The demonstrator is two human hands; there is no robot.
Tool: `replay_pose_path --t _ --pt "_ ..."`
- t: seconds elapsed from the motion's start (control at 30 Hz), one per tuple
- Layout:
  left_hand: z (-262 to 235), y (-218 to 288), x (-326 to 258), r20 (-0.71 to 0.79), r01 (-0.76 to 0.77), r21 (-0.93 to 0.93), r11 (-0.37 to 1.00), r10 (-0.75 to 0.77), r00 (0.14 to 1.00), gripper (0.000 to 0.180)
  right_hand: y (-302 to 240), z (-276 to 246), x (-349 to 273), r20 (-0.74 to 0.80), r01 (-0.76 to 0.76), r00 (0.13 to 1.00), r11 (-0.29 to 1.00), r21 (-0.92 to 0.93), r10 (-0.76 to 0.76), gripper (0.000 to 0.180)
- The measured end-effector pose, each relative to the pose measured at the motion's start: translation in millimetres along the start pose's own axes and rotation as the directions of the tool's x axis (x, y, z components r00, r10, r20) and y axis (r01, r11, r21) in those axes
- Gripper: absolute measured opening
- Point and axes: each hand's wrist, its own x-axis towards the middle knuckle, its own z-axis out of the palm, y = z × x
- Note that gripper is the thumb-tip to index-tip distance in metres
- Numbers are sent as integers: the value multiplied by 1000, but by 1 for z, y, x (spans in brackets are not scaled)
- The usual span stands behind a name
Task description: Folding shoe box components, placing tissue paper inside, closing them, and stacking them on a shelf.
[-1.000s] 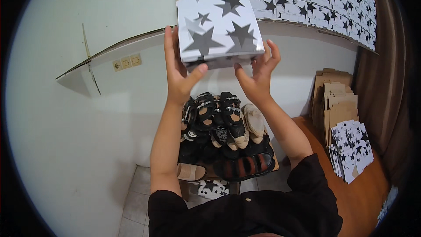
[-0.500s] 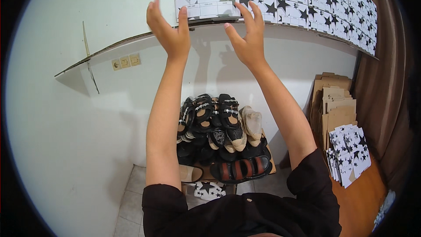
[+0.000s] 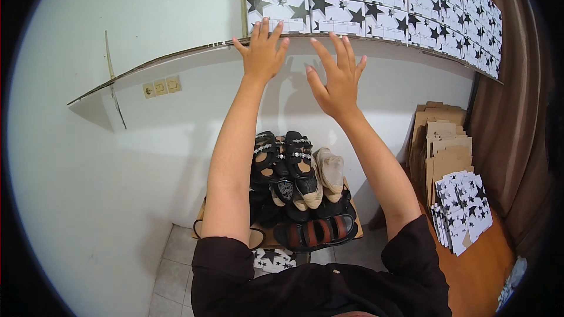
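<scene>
Both of my arms reach up toward a wall shelf (image 3: 194,50). My left hand (image 3: 262,57) is open, fingers spread, in front of a white shoe box with black and grey stars (image 3: 264,13); its fingertips overlap the lower front of the box, and whether they touch it I cannot tell. My right hand (image 3: 338,76) is open too, just below the shelf edge, holding nothing. The box sits flat on the shelf at the left end of the bottom row, beside another star-patterned box (image 3: 338,16).
Stacked star boxes (image 3: 432,6) fill the shelf's right part. Below, shoes and sandals (image 3: 296,167) are piled on a small table. Flattened cardboard (image 3: 447,141) and star-printed sheets (image 3: 461,208) lean near a brown curtain (image 3: 517,94). Wall sockets (image 3: 161,87) sit under the shelf.
The box between my hands has gone back against the row on the shelf. My left hand has moved right and lower, the right hand lower; both are empty and spread.
</scene>
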Motion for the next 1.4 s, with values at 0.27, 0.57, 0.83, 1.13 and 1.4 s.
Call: replay_pose_path --t 0.27,0.57,0.83,1.13,1.4 --pt "-5 16 23 40 55 3 998 -55 998 51 15 -30 -54 76 -222 973 972 80 216 42" --pt "11 142 -161 -151 16 -639 769 -146 978 37 43 -90 -180 62 -501 856 854 -141 513 41" --pt "50 317 -400 508 424 -824 376 159 847 33 84 -263 -369 -8 -586 668 519 -622 744 42" --pt "61 482 -448 515 518 -840 162 543 663 41 128 -416 -477 -293 -612 364 -10 -791 884 44" --pt "83 641 -460 472 515 -844 150 664 580 43 228 -481 -510 -247 -533 145 -135 -835 958 67"
